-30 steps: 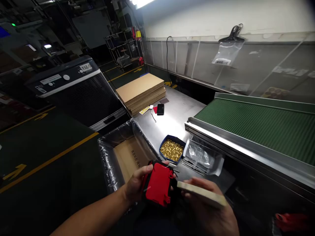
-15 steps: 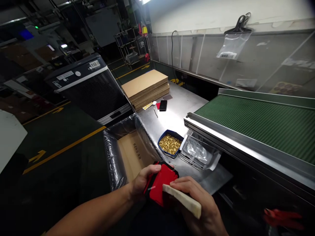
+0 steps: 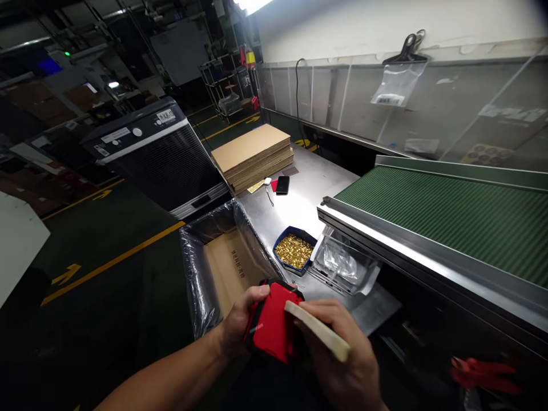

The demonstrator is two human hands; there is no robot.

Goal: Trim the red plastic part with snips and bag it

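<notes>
A red case with black edges is tilted in front of me, and my left hand grips its left side with the thumb on top. My right hand pinches a cream-coloured flat strip, perhaps felt or cloth, whose far end lies at the red face. Part of the right hand's fingers is hidden behind the strip and the case. Just beyond the hands stands a blue tray full of small brass-coloured parts. Left of it is a carton lined with dark plastic.
A green conveyor belt runs along the right. On the metal table are a stack of cardboard sheets, a black phone-like object and a clear bin of plastic bags. Red-handled pliers lie at lower right.
The red case has shifted slightly left and turned its red face more toward me. The strip's far end has moved up along that face. The camera view has shifted slightly.
</notes>
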